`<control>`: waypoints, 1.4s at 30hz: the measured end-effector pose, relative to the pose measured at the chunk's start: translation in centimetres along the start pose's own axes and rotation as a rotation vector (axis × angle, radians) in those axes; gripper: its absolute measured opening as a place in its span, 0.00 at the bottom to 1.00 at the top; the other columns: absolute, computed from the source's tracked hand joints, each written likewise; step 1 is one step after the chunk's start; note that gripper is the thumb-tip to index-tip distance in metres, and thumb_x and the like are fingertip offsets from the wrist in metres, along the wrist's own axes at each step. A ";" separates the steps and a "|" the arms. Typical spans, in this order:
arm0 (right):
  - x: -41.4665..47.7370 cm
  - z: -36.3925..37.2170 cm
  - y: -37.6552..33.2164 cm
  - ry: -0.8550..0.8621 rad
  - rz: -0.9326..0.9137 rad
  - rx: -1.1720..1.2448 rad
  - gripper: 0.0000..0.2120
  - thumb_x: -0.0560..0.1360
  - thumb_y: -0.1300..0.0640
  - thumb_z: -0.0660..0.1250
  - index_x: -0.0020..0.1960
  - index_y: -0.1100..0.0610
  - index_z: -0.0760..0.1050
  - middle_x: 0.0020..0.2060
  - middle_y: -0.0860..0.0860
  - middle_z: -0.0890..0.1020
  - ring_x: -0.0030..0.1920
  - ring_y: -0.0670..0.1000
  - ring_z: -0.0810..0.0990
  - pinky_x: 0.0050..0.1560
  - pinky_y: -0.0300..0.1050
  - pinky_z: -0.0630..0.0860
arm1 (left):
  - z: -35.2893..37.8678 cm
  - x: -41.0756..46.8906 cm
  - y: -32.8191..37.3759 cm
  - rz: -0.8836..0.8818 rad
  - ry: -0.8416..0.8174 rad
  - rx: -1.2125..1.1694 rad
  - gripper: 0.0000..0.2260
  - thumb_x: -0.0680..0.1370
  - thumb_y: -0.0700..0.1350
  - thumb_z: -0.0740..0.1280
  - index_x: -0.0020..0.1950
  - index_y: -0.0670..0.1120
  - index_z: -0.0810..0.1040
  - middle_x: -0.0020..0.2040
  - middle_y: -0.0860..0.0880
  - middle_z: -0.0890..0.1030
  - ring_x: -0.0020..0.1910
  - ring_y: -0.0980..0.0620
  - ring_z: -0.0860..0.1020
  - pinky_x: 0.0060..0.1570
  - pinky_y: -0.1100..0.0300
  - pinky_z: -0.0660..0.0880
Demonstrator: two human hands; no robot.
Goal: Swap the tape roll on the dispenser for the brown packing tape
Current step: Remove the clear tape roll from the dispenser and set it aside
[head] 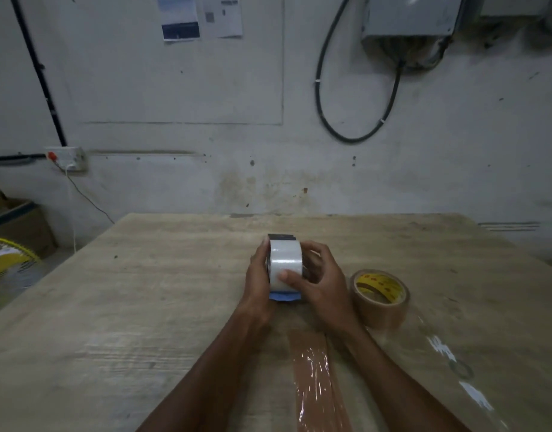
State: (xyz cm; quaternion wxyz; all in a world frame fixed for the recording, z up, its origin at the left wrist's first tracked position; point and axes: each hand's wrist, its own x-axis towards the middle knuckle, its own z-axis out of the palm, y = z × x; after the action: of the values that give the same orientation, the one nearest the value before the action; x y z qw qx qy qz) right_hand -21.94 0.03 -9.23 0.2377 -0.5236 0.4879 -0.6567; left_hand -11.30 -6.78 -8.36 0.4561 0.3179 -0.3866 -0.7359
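A whitish clear tape roll [284, 260] sits on a tape dispenser whose blue handle end [284, 296] and dark front [281, 237] stick out, in the middle of the wooden table [144, 291]. My left hand [258, 283] grips the roll and dispenser from the left side. From the right, my right hand [320, 280] holds the roll, thumb pressed on its face. The brown packing tape roll [380, 297], with a yellow inner core, lies flat on the table just right of my right hand, touching nothing I hold.
A strip of brown tape [318, 378] is stuck to the table between my forearms. A glossy clear strip [449, 353] runs along the table at the right. A cardboard box [22, 226] and a yellow fan [3, 263] stand on the floor at left. The wall is close behind.
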 end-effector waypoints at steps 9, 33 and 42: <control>0.0 0.6 0.6 -0.005 0.000 -0.003 0.21 0.72 0.52 0.76 0.63 0.53 0.76 0.58 0.48 0.83 0.58 0.45 0.82 0.56 0.46 0.81 | -0.1 0.0 -0.4 -0.023 0.000 0.016 0.26 0.82 0.63 0.59 0.56 0.43 0.84 0.38 0.44 0.85 0.33 0.48 0.83 0.29 0.58 0.79; -0.7 0.7 -0.1 -0.088 0.018 -0.108 0.15 0.74 0.57 0.74 0.59 0.60 0.82 0.51 0.52 0.87 0.51 0.48 0.86 0.53 0.45 0.82 | -0.6 0.1 -0.5 0.006 0.009 0.016 0.27 0.81 0.65 0.59 0.56 0.42 0.83 0.40 0.44 0.85 0.35 0.48 0.83 0.34 0.57 0.80; -0.4 0.6 -1.5 -0.039 0.047 -0.004 0.08 0.74 0.57 0.73 0.53 0.52 0.83 0.47 0.49 0.87 0.49 0.49 0.86 0.53 0.47 0.82 | -0.3 -0.2 -0.9 0.031 -0.050 0.048 0.23 0.83 0.62 0.57 0.52 0.47 0.84 0.39 0.46 0.87 0.35 0.51 0.86 0.32 0.58 0.81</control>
State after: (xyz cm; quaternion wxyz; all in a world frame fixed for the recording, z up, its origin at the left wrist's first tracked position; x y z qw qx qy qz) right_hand -20.96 0.76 -8.10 0.2614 -0.5252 0.4968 -0.6395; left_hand -11.34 -6.38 -9.29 0.4498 0.3043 -0.4204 -0.7268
